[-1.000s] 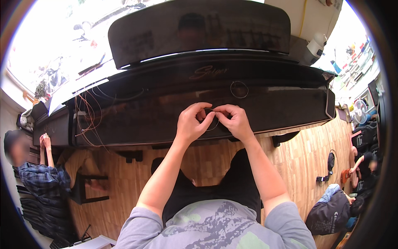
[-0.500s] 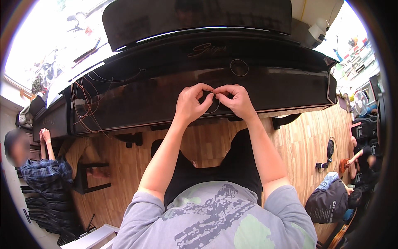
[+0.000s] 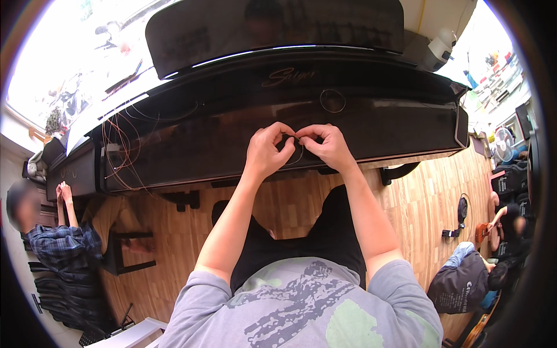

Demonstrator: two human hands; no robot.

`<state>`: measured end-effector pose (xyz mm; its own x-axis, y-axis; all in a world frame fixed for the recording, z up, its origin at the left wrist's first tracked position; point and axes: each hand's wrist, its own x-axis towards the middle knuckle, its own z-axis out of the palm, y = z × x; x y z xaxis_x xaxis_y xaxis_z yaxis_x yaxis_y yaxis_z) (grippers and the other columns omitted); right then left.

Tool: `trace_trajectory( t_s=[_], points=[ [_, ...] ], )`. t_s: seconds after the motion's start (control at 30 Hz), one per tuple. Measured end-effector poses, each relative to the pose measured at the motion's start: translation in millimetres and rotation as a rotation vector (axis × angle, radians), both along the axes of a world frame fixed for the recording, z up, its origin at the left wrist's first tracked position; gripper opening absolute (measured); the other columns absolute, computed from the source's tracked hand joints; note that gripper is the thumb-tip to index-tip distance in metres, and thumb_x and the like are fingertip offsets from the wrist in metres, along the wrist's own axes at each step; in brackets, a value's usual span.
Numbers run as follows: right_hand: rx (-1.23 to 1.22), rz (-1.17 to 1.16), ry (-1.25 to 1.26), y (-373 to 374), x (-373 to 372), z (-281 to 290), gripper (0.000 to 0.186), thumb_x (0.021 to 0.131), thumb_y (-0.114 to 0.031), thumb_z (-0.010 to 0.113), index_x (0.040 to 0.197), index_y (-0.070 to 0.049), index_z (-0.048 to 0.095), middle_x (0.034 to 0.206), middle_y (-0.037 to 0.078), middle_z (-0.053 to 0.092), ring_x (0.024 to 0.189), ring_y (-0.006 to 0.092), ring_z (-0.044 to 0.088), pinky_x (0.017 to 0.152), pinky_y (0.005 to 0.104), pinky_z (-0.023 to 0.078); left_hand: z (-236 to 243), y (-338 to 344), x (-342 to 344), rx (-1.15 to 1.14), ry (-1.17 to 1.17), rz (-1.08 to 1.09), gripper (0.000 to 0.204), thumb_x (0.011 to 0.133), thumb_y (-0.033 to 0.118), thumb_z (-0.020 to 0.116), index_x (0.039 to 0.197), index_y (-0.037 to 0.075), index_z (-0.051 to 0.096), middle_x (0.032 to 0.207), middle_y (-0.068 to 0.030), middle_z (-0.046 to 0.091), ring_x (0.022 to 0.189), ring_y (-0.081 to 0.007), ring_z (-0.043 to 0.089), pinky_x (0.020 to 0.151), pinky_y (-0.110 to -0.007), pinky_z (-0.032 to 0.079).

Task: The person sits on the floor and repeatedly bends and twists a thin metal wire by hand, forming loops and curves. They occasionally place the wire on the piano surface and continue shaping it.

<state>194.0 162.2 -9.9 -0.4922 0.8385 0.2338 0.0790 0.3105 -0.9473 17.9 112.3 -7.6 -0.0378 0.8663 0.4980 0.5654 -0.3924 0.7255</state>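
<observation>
Between my two hands is a thin wire string (image 3: 302,154) bent into a small loop, its lower curve hanging below the fingers. My left hand (image 3: 268,153) pinches it with thumb and fingers from the left. From the right, my right hand (image 3: 327,147) is closed on it too, the fingertips of both hands meeting at the top of the loop. The wire's ends are hidden in the fingers. Both hands are over the dark, glossy lid of a piano (image 3: 400,124). Just beyond them a separate coiled wire ring (image 3: 332,112) lies on the lid.
Loose copper-coloured strings (image 3: 125,165) spread over the piano's left end. A person in a checked shirt (image 3: 58,246) sits at the far left, hands raised at a dark surface. A black stool (image 3: 136,267) stands there. To the right are a black bag (image 3: 461,287), a fan (image 3: 503,145) and other people.
The loop between my hands looks slightly smaller, and my fingertips sit closer together. The view has shifted slightly, moving the piano a little lower in the picture.
</observation>
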Motion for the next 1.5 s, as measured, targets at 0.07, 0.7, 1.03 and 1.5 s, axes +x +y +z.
trace_trajectory(
  t_s=[0.07, 0.7, 1.03, 1.5],
  points=[
    [-0.024, 0.010, -0.030, 0.8, -0.2, 1.8, 0.018, 0.081, -0.006, 0.062, 0.094, 0.002, 0.071, 0.073, 0.004, 0.069, 0.066, 0.0061, 0.057, 0.061, 0.0225, 0.046, -0.3, -0.2, -0.3, -0.008, -0.019, -0.009, 0.011, 0.074, 0.005, 0.063, 0.085, 0.002, 0.062, 0.053, -0.0001, 0.037, 0.051, -0.0093, 0.034, 0.050, -0.025, 0.031],
    [-0.017, 0.169, -0.099, 5.4, 2.7, 7.9, 0.013, 0.084, -0.006, 0.065, 0.092, 0.003, 0.071, 0.078, 0.007, 0.070, 0.073, 0.0097, 0.063, 0.068, 0.0243, 0.049, -3.5, -2.4, -0.3, -0.041, -0.117, -0.028, 0.010, 0.070, 0.004, 0.063, 0.078, 0.005, 0.058, 0.057, -0.0061, 0.051, 0.048, -0.0172, 0.046, 0.050, -0.030, 0.038],
    [-0.150, 0.249, -0.117, 8.2, 6.3, 16.6, 0.011, 0.085, -0.009, 0.066, 0.091, 0.000, 0.069, 0.078, 0.002, 0.067, 0.073, 0.0072, 0.058, 0.069, 0.0235, 0.047, -3.1, -4.1, 0.0, -0.023, -0.062, -0.020, 0.009, 0.071, 0.003, 0.064, 0.078, 0.006, 0.058, 0.051, -0.0030, 0.044, 0.042, -0.0116, 0.038, 0.044, -0.028, 0.032],
    [-0.161, 0.084, 0.000, -10.8, 0.0, 12.9, 0.010, 0.084, -0.010, 0.065, 0.088, -0.001, 0.068, 0.074, -0.002, 0.062, 0.070, 0.0040, 0.053, 0.065, 0.0217, 0.044, -4.5, -5.8, -2.1, -0.060, -0.170, -0.048, 0.011, 0.078, 0.007, 0.063, 0.085, 0.004, 0.054, 0.050, -0.0019, 0.037, 0.044, -0.0108, 0.033, 0.045, -0.027, 0.029]
  ],
)
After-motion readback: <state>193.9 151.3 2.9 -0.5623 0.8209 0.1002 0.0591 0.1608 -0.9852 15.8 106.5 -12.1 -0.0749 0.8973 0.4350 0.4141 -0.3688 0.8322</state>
